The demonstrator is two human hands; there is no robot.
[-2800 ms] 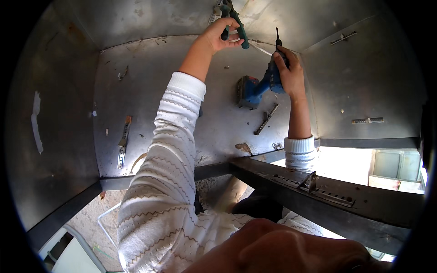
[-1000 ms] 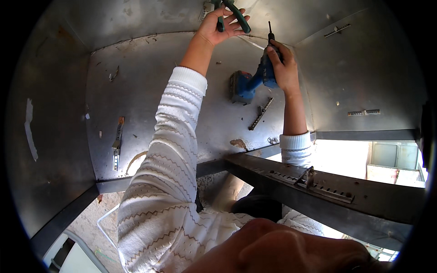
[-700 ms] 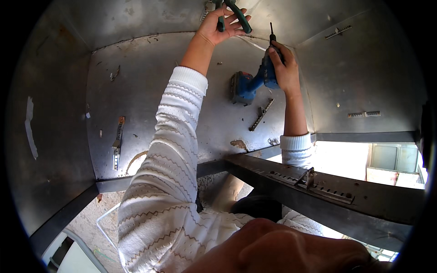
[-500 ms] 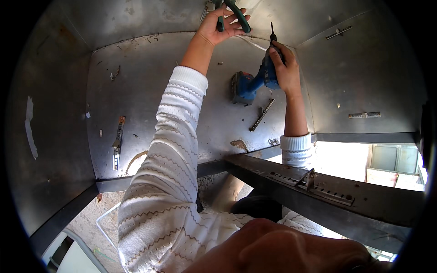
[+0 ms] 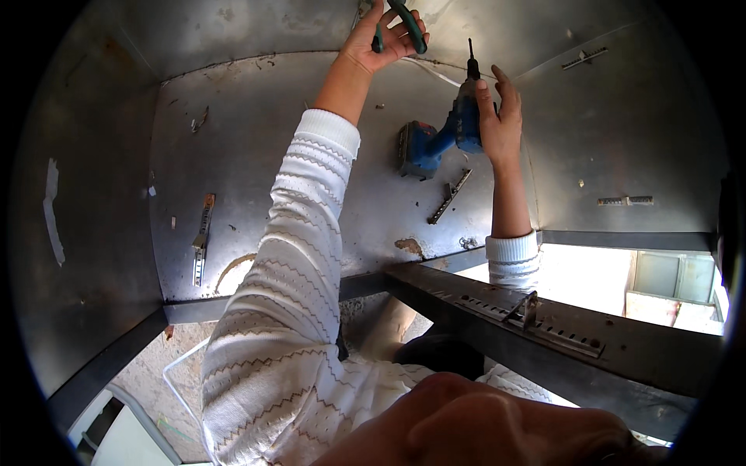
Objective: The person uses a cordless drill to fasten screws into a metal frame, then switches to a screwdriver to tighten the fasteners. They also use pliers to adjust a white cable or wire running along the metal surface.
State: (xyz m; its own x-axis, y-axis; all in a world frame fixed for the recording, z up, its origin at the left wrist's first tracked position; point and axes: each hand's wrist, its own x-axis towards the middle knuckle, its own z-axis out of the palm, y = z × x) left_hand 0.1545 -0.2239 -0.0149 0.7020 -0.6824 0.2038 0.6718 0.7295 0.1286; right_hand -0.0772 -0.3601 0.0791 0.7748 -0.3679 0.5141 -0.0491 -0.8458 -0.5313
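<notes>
I am inside a grey metal cabinet, reaching upward. My left hand [image 5: 378, 40] is raised to the top edge and grips green-handled pliers [image 5: 406, 17] near a thin white wire [image 5: 435, 74] that runs along the ceiling corner. My right hand [image 5: 500, 124] holds a blue cordless drill [image 5: 443, 138] by its grip, with the bit pointing up toward the ceiling. The drill's battery base hangs to the left of the hand. Both arms wear white knit sleeves.
The cabinet's back panel [image 5: 256, 179] carries a small metal bracket [image 5: 202, 237] on the left and a slotted strip [image 5: 450, 196] below the drill. A dark slotted rail [image 5: 528, 326] crosses in front at lower right. A bright opening [image 5: 598, 276] lies to the right.
Both hands have shifted slightly up and left against the ceiling. The left hand still holds the pliers and the right hand still holds the drill, bit upward.
</notes>
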